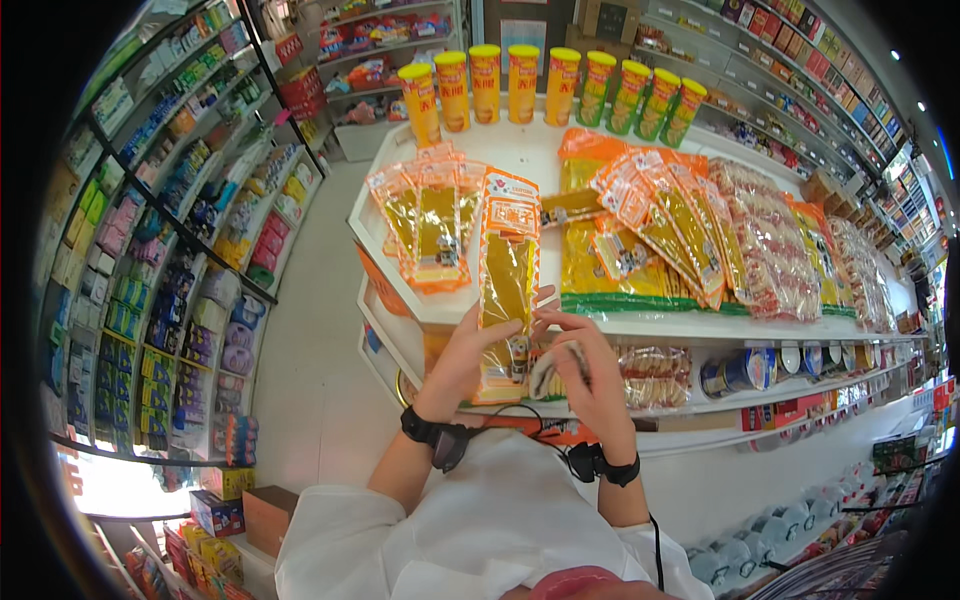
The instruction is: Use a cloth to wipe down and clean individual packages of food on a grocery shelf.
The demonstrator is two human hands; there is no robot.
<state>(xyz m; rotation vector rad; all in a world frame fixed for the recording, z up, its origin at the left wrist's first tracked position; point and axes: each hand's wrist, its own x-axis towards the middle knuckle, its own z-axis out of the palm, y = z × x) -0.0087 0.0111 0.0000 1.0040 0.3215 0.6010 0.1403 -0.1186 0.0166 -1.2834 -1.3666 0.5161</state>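
My left hand grips a long orange-and-yellow snack packet, thumb across its front, holding it upright before the shelf. In my right hand is a crumpled pale cloth, bunched under the fingers; the fingertips are close to the packet's right edge. Beyond the left hand, similar packets lie in a fanned pile on the white display shelf. To the right, another fan of these packets rests on larger yellow bags.
A curved row of yellow-lidded chip canisters lines the shelf's back. Clear-wrapped snack packs lie farther right. The lower shelf holds blue tins. Stocked shelving stands left across the aisle floor. Cables run between both wrist straps.
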